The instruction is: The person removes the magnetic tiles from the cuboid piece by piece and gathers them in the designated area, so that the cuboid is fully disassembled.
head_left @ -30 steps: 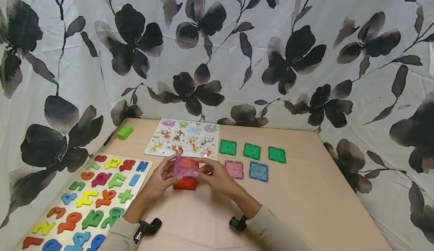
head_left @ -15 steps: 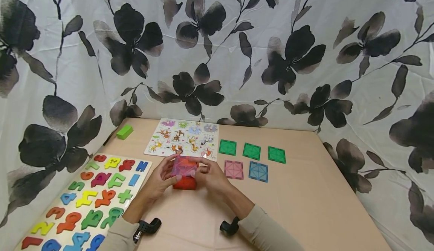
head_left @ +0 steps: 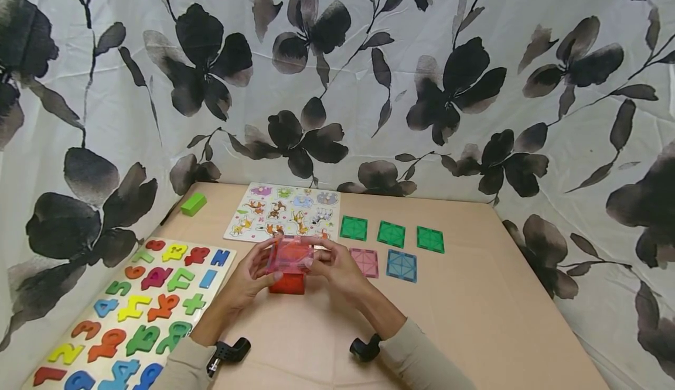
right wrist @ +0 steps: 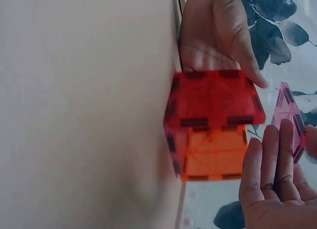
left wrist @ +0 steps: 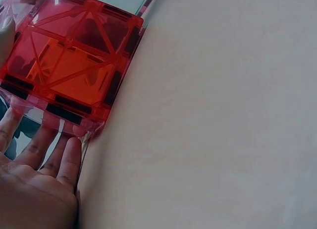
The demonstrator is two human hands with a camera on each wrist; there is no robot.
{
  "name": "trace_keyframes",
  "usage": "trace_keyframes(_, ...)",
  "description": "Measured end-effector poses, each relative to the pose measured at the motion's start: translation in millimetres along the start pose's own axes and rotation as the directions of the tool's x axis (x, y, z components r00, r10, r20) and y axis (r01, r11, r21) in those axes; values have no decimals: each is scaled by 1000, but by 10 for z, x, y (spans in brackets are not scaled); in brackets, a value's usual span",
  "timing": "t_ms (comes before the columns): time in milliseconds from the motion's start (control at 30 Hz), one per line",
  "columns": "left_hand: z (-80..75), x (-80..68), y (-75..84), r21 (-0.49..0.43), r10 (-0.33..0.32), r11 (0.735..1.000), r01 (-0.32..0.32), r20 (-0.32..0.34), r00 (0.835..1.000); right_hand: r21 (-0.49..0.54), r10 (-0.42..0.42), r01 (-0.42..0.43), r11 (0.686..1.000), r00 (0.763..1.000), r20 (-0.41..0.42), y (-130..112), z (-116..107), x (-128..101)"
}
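Observation:
A small box of red and orange magnetic tiles [head_left: 287, 283] stands on the table in front of me. My left hand [head_left: 245, 270] holds its left side, the thumb near the front and the fingers reaching behind. My right hand [head_left: 340, 270] pinches a clear pink magnetic tile [head_left: 291, 253], tilted over the top of the box. In the right wrist view, the pink tile [right wrist: 287, 112] sits between the thumb and straight fingers of my right hand [right wrist: 277, 189], apart from the box [right wrist: 215, 97]. The left wrist view shows the red lattice wall [left wrist: 74, 55] close up, beside my left fingers [left wrist: 42, 159].
Three green tiles [head_left: 391, 234] lie to the right, with a pink tile [head_left: 365, 262] and a blue tile [head_left: 402, 266] nearer. Behind is an animal puzzle board [head_left: 285, 211]. A number puzzle board [head_left: 142, 296] lies left, a green block [head_left: 193, 204] at the back left.
The held pink tile has risen a little and tipped, and it now looks pinker. My right hand drew slightly in, then shifted back right. The left hand and box have stayed put.

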State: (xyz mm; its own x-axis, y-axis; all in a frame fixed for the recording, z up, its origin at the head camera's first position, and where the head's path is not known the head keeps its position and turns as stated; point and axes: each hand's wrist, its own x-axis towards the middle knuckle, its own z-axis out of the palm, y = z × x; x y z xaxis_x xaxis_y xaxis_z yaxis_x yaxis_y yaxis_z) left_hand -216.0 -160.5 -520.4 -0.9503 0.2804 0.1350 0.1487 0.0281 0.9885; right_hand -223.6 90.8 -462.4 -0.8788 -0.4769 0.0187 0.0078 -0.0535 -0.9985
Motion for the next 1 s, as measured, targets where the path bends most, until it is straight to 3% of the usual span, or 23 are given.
trace_keyframes(133,0,-7,-2,27,-22,999,23,-15,1000,-75,-32,31,997,999,-20,-89,-134,-64)
trace_keyframes(333,-5,-26,-6,43,5,999,-4,-5,1000,-187,-19,1,982,995,-93,-122,-429,-201)
trace_keyframes(633,3,-25,6,45,18,999,-18,1,1000,-247,-17,-29,969,984,-180,-124,-947,-481)
trace_keyframes(1000,-3,-11,-7,59,-24,998,25,-14,1000,-271,21,-92,958,967,-252,-65,-1641,-869)
